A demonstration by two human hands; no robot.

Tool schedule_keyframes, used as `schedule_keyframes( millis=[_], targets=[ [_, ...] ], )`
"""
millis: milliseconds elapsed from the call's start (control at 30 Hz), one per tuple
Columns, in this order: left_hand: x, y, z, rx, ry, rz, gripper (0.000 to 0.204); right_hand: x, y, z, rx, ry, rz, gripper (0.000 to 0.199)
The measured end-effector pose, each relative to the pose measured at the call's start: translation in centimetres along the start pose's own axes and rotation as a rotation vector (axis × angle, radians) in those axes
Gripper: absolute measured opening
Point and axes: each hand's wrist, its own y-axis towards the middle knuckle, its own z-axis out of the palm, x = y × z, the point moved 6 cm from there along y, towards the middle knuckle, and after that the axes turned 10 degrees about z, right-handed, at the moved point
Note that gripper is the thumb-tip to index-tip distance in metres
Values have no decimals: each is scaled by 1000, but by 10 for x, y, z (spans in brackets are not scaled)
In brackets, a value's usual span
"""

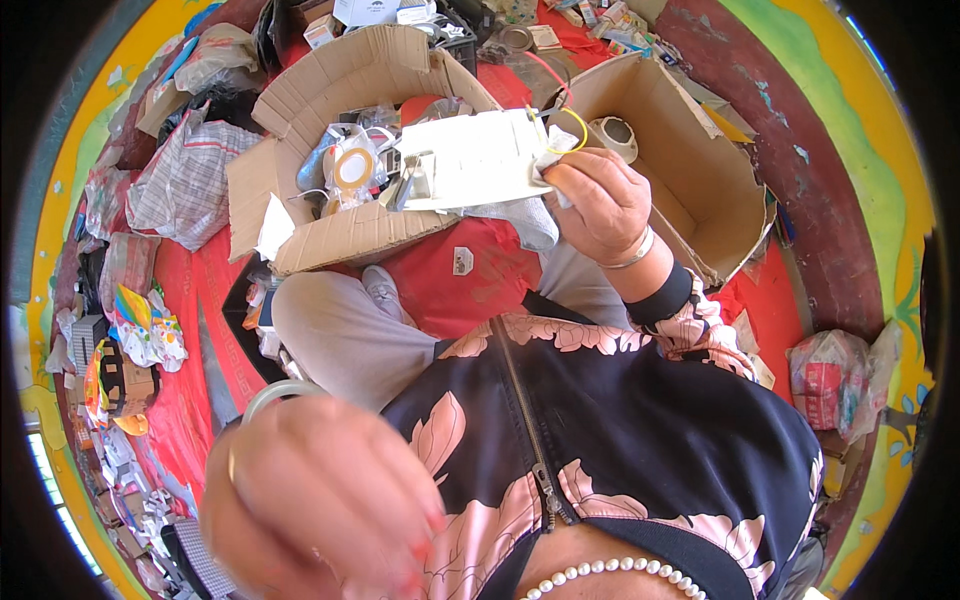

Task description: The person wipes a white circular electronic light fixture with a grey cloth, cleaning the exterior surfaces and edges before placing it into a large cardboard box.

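Note:
My right hand [603, 203] is closed on the near right corner of a white flat panel [470, 160], with thumb and fingers pinched together. A yellow wire [583, 128] and a red wire rise from that end of the panel. Bunched between my fingers and the panel is something white and crumpled [556, 150], perhaps cloth or tissue. At the panel's left end sits a small grey metal clip-like part [407, 183]. The panel is above an open cardboard box [350, 235]. My left hand [320, 495], close to the camera at lower left, is smeared by motion; its fingers are unclear.
The left box holds a roll of tape [354, 168] and bagged items. Another open cardboard box [700, 190] stands at right with a white round part [615, 138] inside. A checked bag [190, 175] and clutter lie at left. Red sheeting [480, 270] covers the floor.

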Motion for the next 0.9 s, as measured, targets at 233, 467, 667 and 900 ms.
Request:
schedule_keyframes(
  millis=[233, 467, 667, 900],
  targets=[
    [13, 24, 24, 145, -50, 6, 34, 1, 3, -6, -26, 123, 208, 30],
    [18, 31, 25, 87, 59, 39, 18, -9, 0, -6, -77, 253, 371, 29],
    [24, 46, 34, -143, 184, 11, 29, -11, 0, -9, -81, 249, 373, 31],
    [25, 17, 35, -311, 499, 114, 19, -13, 1, -9, -100, 274, 405, 29]
  ],
)
